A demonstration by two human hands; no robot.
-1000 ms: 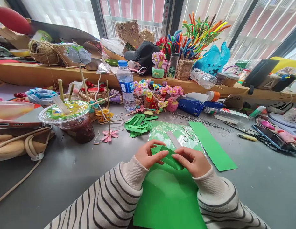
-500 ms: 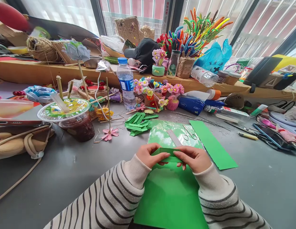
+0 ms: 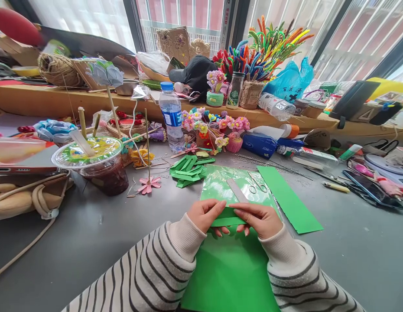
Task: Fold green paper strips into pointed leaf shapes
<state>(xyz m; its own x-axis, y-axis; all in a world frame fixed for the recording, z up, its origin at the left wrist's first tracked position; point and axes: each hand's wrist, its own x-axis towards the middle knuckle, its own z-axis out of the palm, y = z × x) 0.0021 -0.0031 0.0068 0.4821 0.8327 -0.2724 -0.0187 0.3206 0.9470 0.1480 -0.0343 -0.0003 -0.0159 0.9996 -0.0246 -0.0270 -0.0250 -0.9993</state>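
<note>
Between both hands is a folded strip of green paper (image 3: 228, 222), held level above a larger green sheet (image 3: 232, 268). My left hand (image 3: 208, 216) pinches its left part, thumb on top and fingertips showing below. At the right part my right hand (image 3: 258, 219) is closed on the same strip, thumb and forefinger over the upper edge. Just beyond the hands lies a clear plastic packet of green paper (image 3: 217, 184), with a ruler (image 3: 236, 190) and scissors (image 3: 258, 183) on it. A pile of folded green paper pieces (image 3: 188, 170) sits to the left of the packet.
A lidded cup of dark drink (image 3: 105, 173) stands at left, near a pink paper flower (image 3: 149, 185) on an upright stick. A water bottle (image 3: 172, 117) is behind. At right lie a green paper strip (image 3: 289, 199) and a phone (image 3: 372, 188). A crowded wooden ledge (image 3: 146, 104) spans the back.
The strip's raised upper flap has been folded down, and both thumbs have moved up to its upper edge. The right hand has shifted slightly left.
</note>
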